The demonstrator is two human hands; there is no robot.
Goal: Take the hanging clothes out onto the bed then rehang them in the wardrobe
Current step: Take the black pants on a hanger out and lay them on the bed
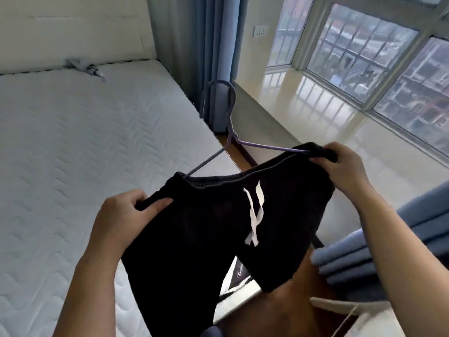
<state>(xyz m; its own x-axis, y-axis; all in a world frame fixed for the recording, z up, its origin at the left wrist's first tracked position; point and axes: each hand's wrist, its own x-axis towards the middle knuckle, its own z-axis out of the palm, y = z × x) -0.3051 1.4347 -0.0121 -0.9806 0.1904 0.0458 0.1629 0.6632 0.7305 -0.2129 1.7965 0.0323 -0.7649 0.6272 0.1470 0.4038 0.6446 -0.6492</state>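
Black drawstring trousers (194, 251) with a white cord hang in front of me on a purple hanger (230, 113), whose hook points up and away. My left hand (124, 212) grips the left end of the waistband. My right hand (345, 166) pinches the right end of the waistband over the hanger's arm. The legs hang down over the edge of the white quilted bed (73, 154), which fills the left half of the view.
A small grey crumpled cloth (85, 65) lies at the head of the bed. Blue curtains (213, 45) hang behind the bed and more blue curtain (364, 259) is at lower right. A glossy window ledge (315, 100) and large window are at right.
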